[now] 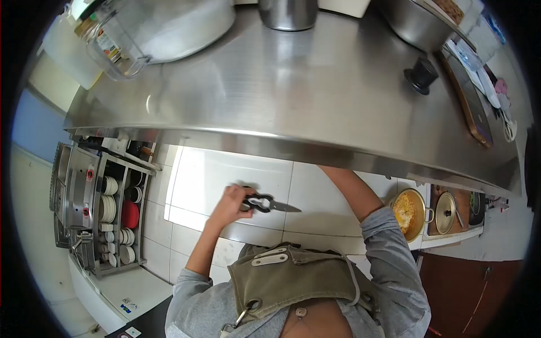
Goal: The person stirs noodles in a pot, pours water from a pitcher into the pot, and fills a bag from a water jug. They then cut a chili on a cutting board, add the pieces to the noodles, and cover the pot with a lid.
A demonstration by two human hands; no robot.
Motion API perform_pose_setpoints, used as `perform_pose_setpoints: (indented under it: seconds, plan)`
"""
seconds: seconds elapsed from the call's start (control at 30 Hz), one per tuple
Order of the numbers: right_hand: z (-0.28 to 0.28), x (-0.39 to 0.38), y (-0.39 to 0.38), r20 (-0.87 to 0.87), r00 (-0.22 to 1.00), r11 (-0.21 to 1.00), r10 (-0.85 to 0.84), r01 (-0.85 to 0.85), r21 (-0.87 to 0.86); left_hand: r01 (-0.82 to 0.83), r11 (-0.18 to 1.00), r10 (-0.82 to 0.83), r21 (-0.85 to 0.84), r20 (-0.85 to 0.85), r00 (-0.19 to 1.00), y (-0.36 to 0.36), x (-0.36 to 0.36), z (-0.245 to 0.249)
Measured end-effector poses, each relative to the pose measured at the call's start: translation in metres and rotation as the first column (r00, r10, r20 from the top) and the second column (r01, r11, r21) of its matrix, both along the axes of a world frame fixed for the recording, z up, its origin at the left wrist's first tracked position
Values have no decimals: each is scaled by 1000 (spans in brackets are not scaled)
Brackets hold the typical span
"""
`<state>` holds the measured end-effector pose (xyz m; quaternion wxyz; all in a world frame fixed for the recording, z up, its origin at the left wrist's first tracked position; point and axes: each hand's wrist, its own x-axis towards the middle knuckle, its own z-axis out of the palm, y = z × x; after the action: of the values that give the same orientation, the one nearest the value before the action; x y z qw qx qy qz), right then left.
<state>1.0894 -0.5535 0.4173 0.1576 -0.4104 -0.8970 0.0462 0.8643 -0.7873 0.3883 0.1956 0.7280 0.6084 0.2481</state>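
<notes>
My left hand is closed around the black handles of kitchen scissors. Their metal blades point to the right, over the white tiled counter. My right forearm reaches forward beneath the steel shelf, whose front edge hides the hand. Whatever that hand touches is out of sight. To the right of this arm, a gold-coloured pot holds yellow food.
On the shelf are a large clear container, a steel pot, a black knob and a phone. A pot lid lies at right. Stacked plates fill a rack at left.
</notes>
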Motion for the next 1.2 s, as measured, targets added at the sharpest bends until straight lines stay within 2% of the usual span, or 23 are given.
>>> perform_pose_setpoints:
  seconds: [0.17, 0.27, 0.3, 0.37, 0.4, 0.43, 0.47, 0.5, 0.9, 0.97, 1.03, 1.1, 1.2]
  plan:
    - [-4, -4, 12, 52, 999, 1000, 11, -12, 15, 67, 995, -63, 76, -64, 996, 5, 9, -10]
    - [-6, -2, 15, 65, 998, 1000, 11, -13, 22, 147, 989, -146, -27, 45, 988, 24, -2, 3]
    - [-6, -2, 15, 69, 998, 1000, 10, -12, 21, 113, 992, -113, 65, 0, 994, 34, -6, 14]
    - [-6, -1, 16, 73, 997, 1000, 10, -12, 25, -64, 944, 97, 323, -89, 991, 54, -18, 25]
    - [-5, 1, 16, 72, 997, 1000, 11, -13, 25, -136, 884, 247, 447, -201, 948, 67, -27, 27]
    - [-6, 1, 17, 76, 997, 1000, 5, -7, 27, -172, 799, 328, 576, -180, 927, 82, -36, 26]
    - [-5, 3, 18, 74, 997, 1000, 10, -12, 24, -118, 826, 283, 551, -224, 933, 94, -47, 35]
    - [-5, 3, 19, 79, 997, 1000, 8, -10, 28, -203, 882, 268, 426, -97, 959, 103, -55, 41]
    - [2, 5, 17, 32, 999, 999, 9, -11, 43, -166, 839, 319, 518, -220, 922, 160, -102, 56]
    - [6, 0, 9, -34, 999, 998, 13, -11, 67, -163, 836, 323, 524, -229, 918, 162, -108, 57]
    - [12, -14, -7, -194, 980, 999, 43, -37, 32, -165, 831, 330, 531, -233, 915, 163, -112, 57]
    - [16, -42, -24, -399, 913, 984, 80, -136, -113, -163, 828, 333, 537, -237, 913, 164, -116, 58]
    - [20, -97, -35, -634, 772, 844, -40, -314, -435, -156, 828, 332, 539, -246, 910, 165, -120, 59]
